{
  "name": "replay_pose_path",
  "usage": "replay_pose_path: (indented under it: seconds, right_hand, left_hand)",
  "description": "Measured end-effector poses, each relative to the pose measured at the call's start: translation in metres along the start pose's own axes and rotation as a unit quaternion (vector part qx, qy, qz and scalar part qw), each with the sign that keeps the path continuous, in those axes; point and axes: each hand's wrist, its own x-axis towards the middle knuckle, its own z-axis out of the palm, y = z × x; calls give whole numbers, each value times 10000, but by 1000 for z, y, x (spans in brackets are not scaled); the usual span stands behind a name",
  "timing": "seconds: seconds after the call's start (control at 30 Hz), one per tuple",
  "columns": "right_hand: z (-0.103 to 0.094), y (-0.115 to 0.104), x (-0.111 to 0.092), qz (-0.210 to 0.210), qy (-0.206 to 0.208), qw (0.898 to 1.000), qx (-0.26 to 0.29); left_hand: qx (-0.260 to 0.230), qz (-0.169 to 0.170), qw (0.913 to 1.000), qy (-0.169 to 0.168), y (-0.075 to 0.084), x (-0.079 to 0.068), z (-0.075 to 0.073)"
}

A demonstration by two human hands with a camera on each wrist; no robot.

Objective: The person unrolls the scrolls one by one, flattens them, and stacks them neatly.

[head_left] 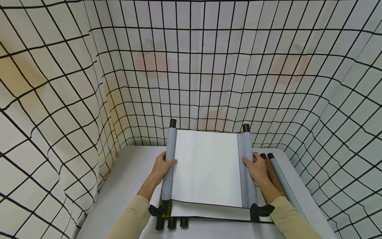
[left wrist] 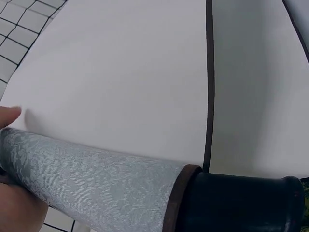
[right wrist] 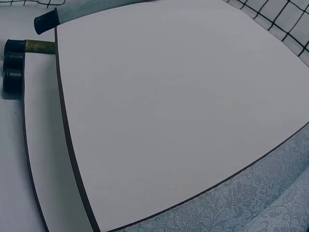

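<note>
A hanging scroll with a blank white sheet [head_left: 207, 166] and grey-blue patterned borders is spread between both hands. My left hand [head_left: 159, 167] grips its left roll [left wrist: 106, 179], thumb over the front near the paper's edge. The right hand [head_left: 258, 170] holds the right roll [head_left: 250, 179] in the same way, thumb on the border. Black knobs cap the rolls, one of them large in the left wrist view [left wrist: 236, 200]. The right hand itself is out of sight in the right wrist view, where the sheet [right wrist: 183, 106] fills most of the picture.
Beneath the held scroll lies another white sheet [head_left: 209, 211] with a dark edge. Several black roll ends [head_left: 172, 223] stick out at the front left. A brown patterned roll [head_left: 274, 176] and a grey-blue roll [head_left: 285, 184] lie at right. Black netting [head_left: 191, 73] surrounds the white table [head_left: 131, 166].
</note>
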Motion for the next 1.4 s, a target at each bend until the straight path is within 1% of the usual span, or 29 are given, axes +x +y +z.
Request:
replay_pose_path:
  seconds: [0.2,0.33,0.4,0.5,0.57,0.67,0.83,1.0,1.23,1.3,1.4]
  right_hand:
    - [0,-2,-1,-1,7,10000,-3]
    - [-2,-5,-1,6,-29,10000,92]
    - [-3,-6,-1,22,-29,9999,135]
    - [-5,-5,1,85,55,9999,133]
    - [-6,-4,2,135,103,9998,120]
    - [-8,-3,3,168,150,9997,107]
    - [-9,-5,4,136,163,9998,62]
    - [-10,-6,4,150,119,9998,41]
    - [-10,-5,2,223,75,9997,-2]
    - [-9,-5,2,219,101,9997,3]
    - [-8,-5,2,205,128,9997,15]
  left_hand:
    - [33,175,9998,-30,-3,1,-2]
    - [-63,160,9998,98,-2,2,-5]
    - [-182,143,9995,214,-1,3,-7]
    - [-451,114,9985,291,0,4,-10]
    - [-584,80,9979,280,1,5,-11]
    - [-616,48,9979,182,1,5,-13]
    - [-443,106,9989,-60,1,5,-14]
    - [-156,100,9997,-137,-1,7,-12]
    - [572,102,9983,107,-4,5,-11]
    - [587,121,9981,127,-3,4,-13]
    - [442,164,9988,94,-2,3,-16]
